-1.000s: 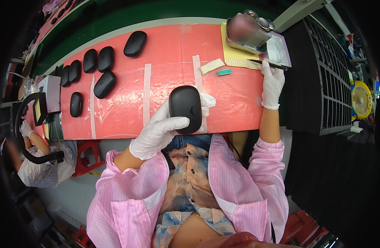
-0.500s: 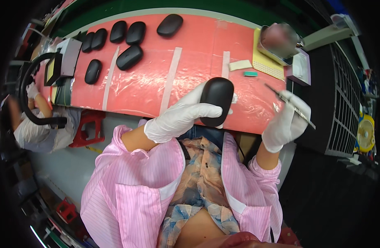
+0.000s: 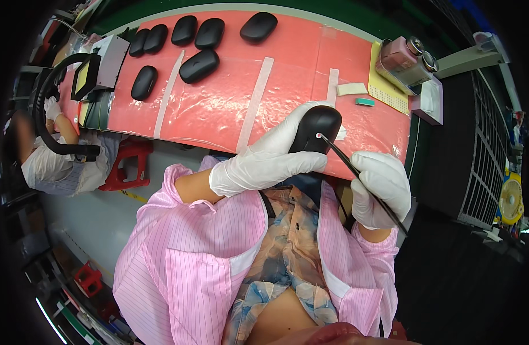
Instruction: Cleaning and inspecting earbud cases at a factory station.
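My left hand [image 3: 270, 164], in a white glove, holds a smooth, rounded black case [image 3: 320, 123] above the near edge of the table. Its thumb lies across the lower part of the case. In my gloved right hand [image 3: 380, 190] are slim dark tweezers [image 3: 349, 163], gripped like a pen. Their tip meets the upper face of the case at a tiny white and reddish dot [image 3: 319, 136]. Whether that dot sits on the case or in the tip, I cannot tell. Several similar black cases [image 3: 199, 66] lie at the far left of the table.
Pink sheeting with pale tape strips [image 3: 256, 103] covers the table. At the right are a white pad [image 3: 351, 89], a green block [image 3: 365, 102], a yellow mat [image 3: 397, 96] and pump-top bottles [image 3: 403, 63]. A black hose [image 3: 39, 109] arches at the left near another person [image 3: 74, 158].
My right hand has moved left and brought the tweezers' tip onto the black case. The case stays in my left hand. The whole view has shifted slightly.
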### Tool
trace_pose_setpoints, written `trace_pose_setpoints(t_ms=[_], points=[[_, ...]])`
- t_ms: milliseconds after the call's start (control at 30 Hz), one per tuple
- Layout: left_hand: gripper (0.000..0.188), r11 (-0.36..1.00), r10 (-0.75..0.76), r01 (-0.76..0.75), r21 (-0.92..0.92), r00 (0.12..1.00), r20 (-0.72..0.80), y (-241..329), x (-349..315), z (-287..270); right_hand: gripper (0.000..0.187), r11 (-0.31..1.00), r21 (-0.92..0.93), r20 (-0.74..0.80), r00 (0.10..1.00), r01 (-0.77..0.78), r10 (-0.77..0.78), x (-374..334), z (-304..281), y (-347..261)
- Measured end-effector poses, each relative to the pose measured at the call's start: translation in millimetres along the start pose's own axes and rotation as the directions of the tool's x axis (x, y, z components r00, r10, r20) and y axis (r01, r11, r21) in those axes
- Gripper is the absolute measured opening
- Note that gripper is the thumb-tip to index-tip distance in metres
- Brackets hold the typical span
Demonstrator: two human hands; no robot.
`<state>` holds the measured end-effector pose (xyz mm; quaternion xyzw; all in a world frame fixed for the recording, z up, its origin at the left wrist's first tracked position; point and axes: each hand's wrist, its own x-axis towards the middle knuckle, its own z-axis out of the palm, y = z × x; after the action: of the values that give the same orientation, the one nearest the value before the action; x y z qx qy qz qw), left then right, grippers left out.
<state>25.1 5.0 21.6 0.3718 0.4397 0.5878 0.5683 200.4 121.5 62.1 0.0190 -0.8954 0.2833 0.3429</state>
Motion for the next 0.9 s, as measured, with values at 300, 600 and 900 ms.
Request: trace_pose_setpoints(t_ms=[300,600,900], points=[[0.052,0.987,0.157,-0.157,0.026,0.988,-0.001,-3.8,3.4,1.7,0.017,0.993,-0.035,-0.690,0.722,-0.111,0.057,-34.0,10.1,35.7],[0.061,0.769,-0.056,-0.177,0.614,0.939,0.340,8.6,21.2,-19.4,0.019,0.772,0.497,-0.617,0.465,-0.396,0.635,-22.8,-31.1,119.1],[0.045,0.345,-0.247,-0.311,0.885,0.880,0.406,104.4,66.1,-18.9,0.028,0.604,0.560,-0.482,0.370,-0.567,0.794,-34.1,-47.0,200.3]])
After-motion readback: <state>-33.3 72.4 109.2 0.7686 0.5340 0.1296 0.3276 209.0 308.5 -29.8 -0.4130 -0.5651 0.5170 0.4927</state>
